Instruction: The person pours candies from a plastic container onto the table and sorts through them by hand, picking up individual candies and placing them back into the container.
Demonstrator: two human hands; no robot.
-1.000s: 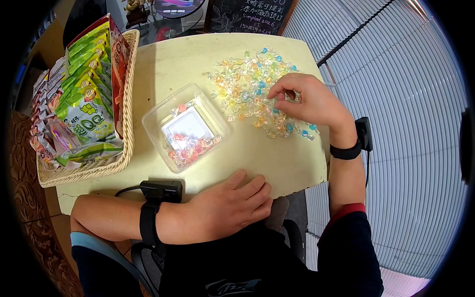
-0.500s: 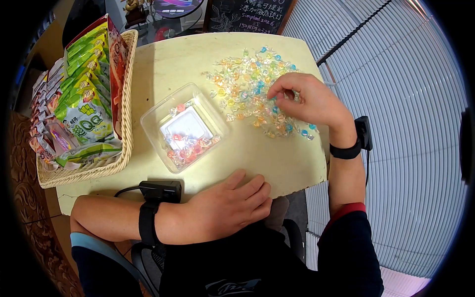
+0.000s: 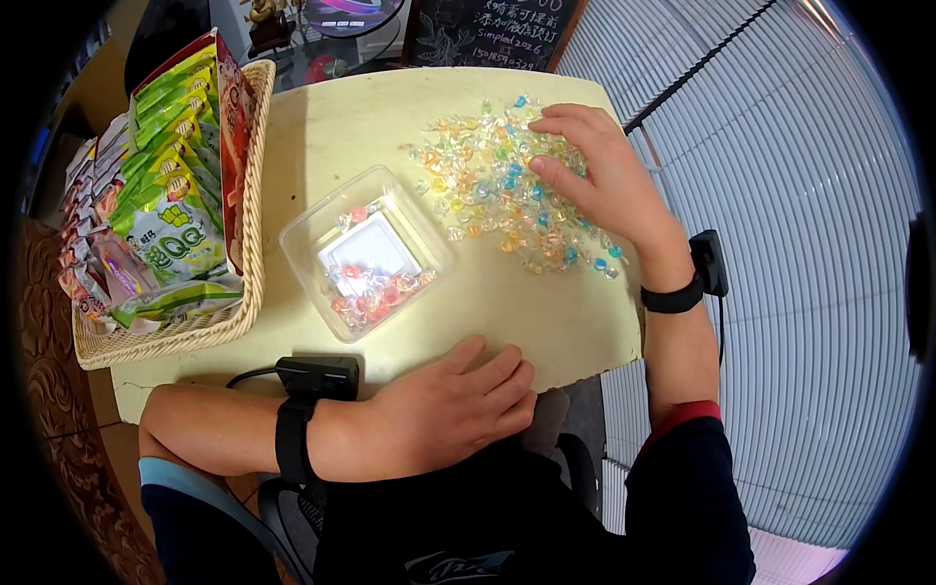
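Many small candies (image 3: pixel 475 180) in clear twisted wrappers, orange, yellow, green and blue, lie spread over the right half of the table. My right hand (image 3: pixel 600 171) is over the right side of this spread, thumb and fingers apart, with nothing visible between them. Its palm side and some candies beneath are hidden. My left hand (image 3: pixel 458 400) rests at the table's front edge, fingers loosely spread and holding nothing. Between the spread and the basket stands a clear square plastic container (image 3: pixel 298 276). Pink and clear-wrapped candies (image 3: pixel 375 297) and a white square piece (image 3: pixel 369 253) lie inside it.
A wicker basket (image 3: pixel 255 195) packed with green snack bags (image 3: pixel 166 229) occupies the table's left side. A black device (image 3: pixel 317 376) is strapped at my left wrist, another (image 3: pixel 710 263) at my right. Beyond the pale yellow table (image 3: pixel 546 331) are a chalkboard (image 3: pixel 487 37) and blinds (image 3: pixel 780 244).
My right hand has moved up and slightly away over the candies. Its fingers, curled together before, are now spread apart. My left hand and the container look unchanged.
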